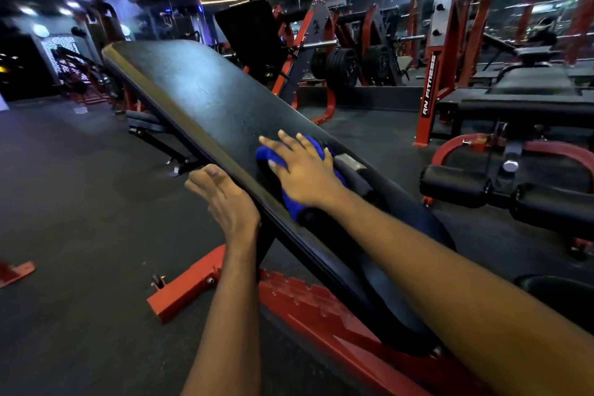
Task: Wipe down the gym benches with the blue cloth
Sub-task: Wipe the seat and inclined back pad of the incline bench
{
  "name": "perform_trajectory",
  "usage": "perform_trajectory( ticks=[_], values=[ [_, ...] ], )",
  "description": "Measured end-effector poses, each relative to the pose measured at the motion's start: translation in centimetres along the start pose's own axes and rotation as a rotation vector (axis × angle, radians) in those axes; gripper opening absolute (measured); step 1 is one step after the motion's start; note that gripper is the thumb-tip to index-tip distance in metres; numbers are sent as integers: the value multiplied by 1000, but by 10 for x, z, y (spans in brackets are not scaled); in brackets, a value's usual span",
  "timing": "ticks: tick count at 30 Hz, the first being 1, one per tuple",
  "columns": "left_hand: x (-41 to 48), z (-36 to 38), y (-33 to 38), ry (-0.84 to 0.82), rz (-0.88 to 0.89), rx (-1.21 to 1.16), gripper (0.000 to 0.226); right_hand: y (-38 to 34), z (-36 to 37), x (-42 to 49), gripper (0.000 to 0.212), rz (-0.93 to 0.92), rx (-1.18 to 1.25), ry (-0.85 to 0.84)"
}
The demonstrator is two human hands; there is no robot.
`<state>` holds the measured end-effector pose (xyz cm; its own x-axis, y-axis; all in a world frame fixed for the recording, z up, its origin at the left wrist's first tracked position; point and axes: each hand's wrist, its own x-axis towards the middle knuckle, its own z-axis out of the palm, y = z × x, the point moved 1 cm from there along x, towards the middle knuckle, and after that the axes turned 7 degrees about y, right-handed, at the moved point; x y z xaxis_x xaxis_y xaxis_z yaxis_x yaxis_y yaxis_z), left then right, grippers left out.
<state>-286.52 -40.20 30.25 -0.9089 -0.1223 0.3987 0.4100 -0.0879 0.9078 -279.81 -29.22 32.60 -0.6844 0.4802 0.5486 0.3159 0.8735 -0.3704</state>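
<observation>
The cloth (269, 155) is pressed flat on the lower part of the tilted bench (193, 87) by the right hand (305, 170), fingers (287, 140) spread wide so more of it is covered. The left hand (225, 199), open, is laid against the bench edge, probably for balance.

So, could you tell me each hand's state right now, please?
Left hand: open, by the black padded bench's edge.
Right hand: open, pressing the blue cloth.

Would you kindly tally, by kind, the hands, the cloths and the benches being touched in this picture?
Hands: 2 (left hand, right hand)
Blue cloth: 1
Bench: 1
Total: 4
</observation>
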Motion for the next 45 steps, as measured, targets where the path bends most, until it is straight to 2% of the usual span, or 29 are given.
perform_trajectory(
  ticks=[3, 6, 8, 15, 22, 31, 36, 43, 45],
  values=[
    [-1, 9, 4, 52, 3, -62, 25, 22, 1, 46, 46, 81, 78, -15],
    [-2, 12, 2, -2, 21, -96, 47, 38, -1, 67, 46, 181, 105, -19],
    [0, 11, -2, -27, 56, -97, 53, 36, -3, 63, 46, 211, 91, -25],
    [1, 17, -15, -32, 60, -136, 52, 53, -12, 3, 46, 82, 37, -29],
    [3, 17, -17, -35, 49, -138, 52, 78, -13, 61, 45, 317, 117, 25],
    [-7, 8, -8, -51, 32, -129, 52, 95, -28, 3, 44, 409, 31, 71],
    [-31, -3, -8, -147, 103, -97, 53, 102, -39, -35, 44, 478, 5, 84],
    [-48, -9, -22, -248, 208, -111, 77, 130, -42, -95, 44, 581, 10, 166],
    [-53, -10, -25, -258, 206, -111, 77, 143, -37, -114, 47, 583, 51, 209]
  ],
)
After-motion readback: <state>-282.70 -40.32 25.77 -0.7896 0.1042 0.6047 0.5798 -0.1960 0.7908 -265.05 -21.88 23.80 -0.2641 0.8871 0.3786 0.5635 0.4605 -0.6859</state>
